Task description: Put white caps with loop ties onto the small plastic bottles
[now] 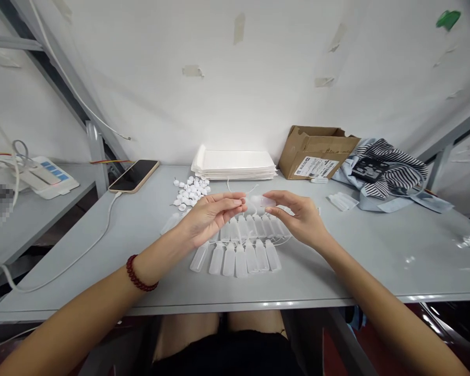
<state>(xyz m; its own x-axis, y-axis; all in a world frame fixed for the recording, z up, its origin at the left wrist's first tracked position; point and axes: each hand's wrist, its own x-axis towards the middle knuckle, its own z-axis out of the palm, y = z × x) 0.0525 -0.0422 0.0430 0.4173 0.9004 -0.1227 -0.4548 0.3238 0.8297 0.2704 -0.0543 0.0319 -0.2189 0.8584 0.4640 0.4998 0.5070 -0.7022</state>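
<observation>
Right fingers (269, 202) pinch translucent plastic bottle (258, 200); left fingers (243, 202) pressed together, contents unclear — grey tabletop (376, 261) open right — front edge near.

The head view looks forward and steeply down from just above the near edge of the worktop (141, 282). It faces the wall (219, 94) beyond.

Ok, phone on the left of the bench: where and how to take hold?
Phone: I'd come from above, grip across both long edges about mid-length. It's flat, thin and screen up, so the side edges look like the best purchase. Avoid the near short end; the white cable meets it there.
</observation>
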